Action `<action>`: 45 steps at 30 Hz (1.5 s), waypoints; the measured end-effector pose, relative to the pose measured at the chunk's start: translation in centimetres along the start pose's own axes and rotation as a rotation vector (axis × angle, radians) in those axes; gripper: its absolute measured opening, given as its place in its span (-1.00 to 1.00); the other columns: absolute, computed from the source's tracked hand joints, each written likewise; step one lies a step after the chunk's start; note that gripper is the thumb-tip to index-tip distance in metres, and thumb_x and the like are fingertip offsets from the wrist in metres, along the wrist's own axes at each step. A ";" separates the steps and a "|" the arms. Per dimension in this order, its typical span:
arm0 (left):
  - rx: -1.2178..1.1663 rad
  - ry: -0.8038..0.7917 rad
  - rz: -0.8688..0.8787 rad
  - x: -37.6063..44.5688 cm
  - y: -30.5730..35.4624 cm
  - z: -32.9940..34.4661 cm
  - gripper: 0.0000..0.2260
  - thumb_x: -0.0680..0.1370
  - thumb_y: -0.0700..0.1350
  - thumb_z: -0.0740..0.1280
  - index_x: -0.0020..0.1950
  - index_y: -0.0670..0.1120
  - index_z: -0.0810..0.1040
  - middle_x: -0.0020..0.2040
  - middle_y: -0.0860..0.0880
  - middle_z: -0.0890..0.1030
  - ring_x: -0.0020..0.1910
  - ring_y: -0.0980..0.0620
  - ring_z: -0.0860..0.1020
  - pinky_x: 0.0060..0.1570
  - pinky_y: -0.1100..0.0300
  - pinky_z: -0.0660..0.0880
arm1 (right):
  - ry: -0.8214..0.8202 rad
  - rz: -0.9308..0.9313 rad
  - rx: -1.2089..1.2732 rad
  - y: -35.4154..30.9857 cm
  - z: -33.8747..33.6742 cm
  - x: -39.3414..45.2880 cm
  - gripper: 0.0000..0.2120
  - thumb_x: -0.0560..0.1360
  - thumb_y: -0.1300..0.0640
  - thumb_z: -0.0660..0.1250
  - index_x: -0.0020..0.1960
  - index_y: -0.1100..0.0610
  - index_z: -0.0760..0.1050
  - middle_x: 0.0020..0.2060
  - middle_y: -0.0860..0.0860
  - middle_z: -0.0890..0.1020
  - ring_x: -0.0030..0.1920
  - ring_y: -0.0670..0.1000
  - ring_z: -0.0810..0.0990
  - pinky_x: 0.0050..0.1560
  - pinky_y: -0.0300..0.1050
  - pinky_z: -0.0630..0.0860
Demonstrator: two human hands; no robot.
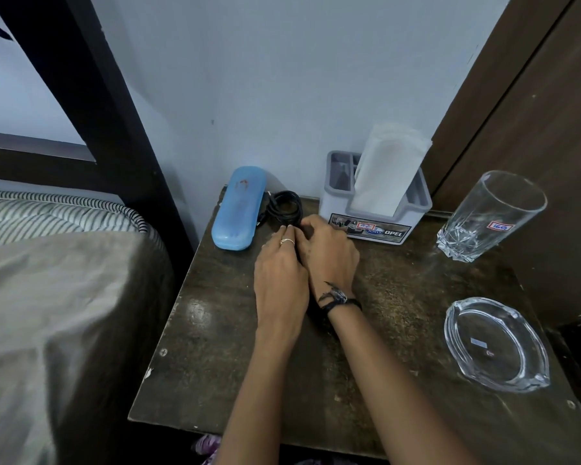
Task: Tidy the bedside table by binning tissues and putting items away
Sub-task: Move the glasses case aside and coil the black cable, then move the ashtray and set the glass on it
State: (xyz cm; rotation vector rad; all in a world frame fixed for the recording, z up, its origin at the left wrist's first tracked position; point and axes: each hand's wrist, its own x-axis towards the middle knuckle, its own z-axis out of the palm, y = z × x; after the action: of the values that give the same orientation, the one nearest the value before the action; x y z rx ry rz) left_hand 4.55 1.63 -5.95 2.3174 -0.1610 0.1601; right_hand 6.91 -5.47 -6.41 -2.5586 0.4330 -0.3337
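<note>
A coiled black cable (284, 203) lies at the back of the dark wooden bedside table (249, 364), beside a light blue glasses case (239, 208). My left hand (279, 280), with a ring on one finger, and my right hand (329, 253), with a black band at the wrist, sit pressed together at the coil's near edge. The fingertips of both hands pinch the cable there. A dark strip runs between the two hands down towards my wrists. A grey holder (339, 206) stands against the wall with white tissues (389, 169) sticking up out of it.
A tall clear drinking glass (490, 216) stands at the back right, and a clear glass ashtray (497, 344) lies at the right edge. A bed with a grey cover (47, 297) and a dark frame post (91, 95) border the left. A brown door (534, 95) stands to the right.
</note>
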 end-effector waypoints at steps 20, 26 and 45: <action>-0.360 -0.235 0.075 -7.1 5.8 0.2 -0.68 0.55 -0.29 0.17 0.25 -0.05 0.49 0.11 -0.02 0.62 0.08 0.08 0.57 0.06 0.27 0.46 | 0.062 0.059 0.314 5.1 -8.7 -9.5 -0.71 0.56 0.16 0.21 0.23 -0.03 0.51 0.02 -0.01 0.67 -0.01 -0.04 0.61 -0.07 -0.30 0.43; -0.503 -0.450 0.232 -8.3 9.0 2.7 -0.60 0.47 -0.17 0.31 0.29 0.05 0.43 0.20 0.06 0.57 0.18 0.19 0.52 0.22 0.22 0.44 | 0.374 0.114 0.255 8.6 -13.8 -11.7 -0.82 0.52 0.18 0.28 0.06 0.02 0.59 -0.07 -0.06 0.67 -0.10 -0.04 0.62 -0.06 -0.18 0.50; -0.189 -0.686 0.251 -6.8 9.7 7.8 0.06 0.11 -0.01 0.63 0.47 0.05 0.10 0.37 0.02 0.31 0.40 -0.01 0.27 0.42 -0.04 0.21 | 0.476 0.537 0.274 16.5 -15.1 -11.2 -0.85 0.46 0.19 0.34 -0.03 0.03 0.65 -0.12 0.01 0.71 -0.28 -0.10 0.47 -0.35 -0.56 0.28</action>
State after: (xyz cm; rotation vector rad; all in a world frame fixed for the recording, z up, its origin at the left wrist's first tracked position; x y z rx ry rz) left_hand -3.24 -10.20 -5.47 2.0689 -0.7739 -0.5126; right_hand -12.11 -21.62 -4.21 -1.9847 1.1314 -0.7384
